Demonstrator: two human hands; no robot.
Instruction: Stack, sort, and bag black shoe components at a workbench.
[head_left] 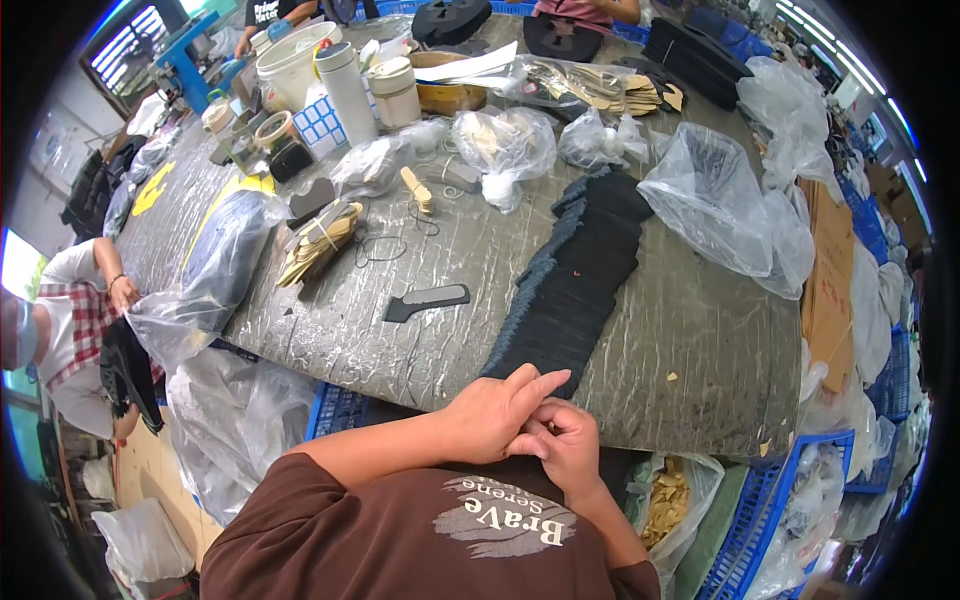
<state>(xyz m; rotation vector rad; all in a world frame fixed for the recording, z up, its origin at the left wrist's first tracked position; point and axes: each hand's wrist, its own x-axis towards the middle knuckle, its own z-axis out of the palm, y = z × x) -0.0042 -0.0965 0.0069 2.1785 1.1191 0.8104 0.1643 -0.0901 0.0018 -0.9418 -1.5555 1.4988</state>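
Observation:
My left hand (492, 412) and my right hand (569, 442) meet at the near edge of the table, close to my body. Thumbs and fingertips are pressed together, and whatever lies between them, if anything, is too small or hidden to make out. Just beyond the hands, a long row of overlapping black fabric pieces (575, 280) with frayed bluish edges stretches away across the table. Left of that row lies a flat, dark cut piece with a grey inset (428, 301). A banded bundle of beige cut pieces (320, 242) rests farther left.
Bags of clear plastic (715, 195) lie on the worn table (700, 350). A white tumbler (345, 92), tubs and jars crowd the back left. Blue crates (765, 520) stand right, beside a bag of beige scraps (668, 505). A co-worker (75, 345) handles black material at left.

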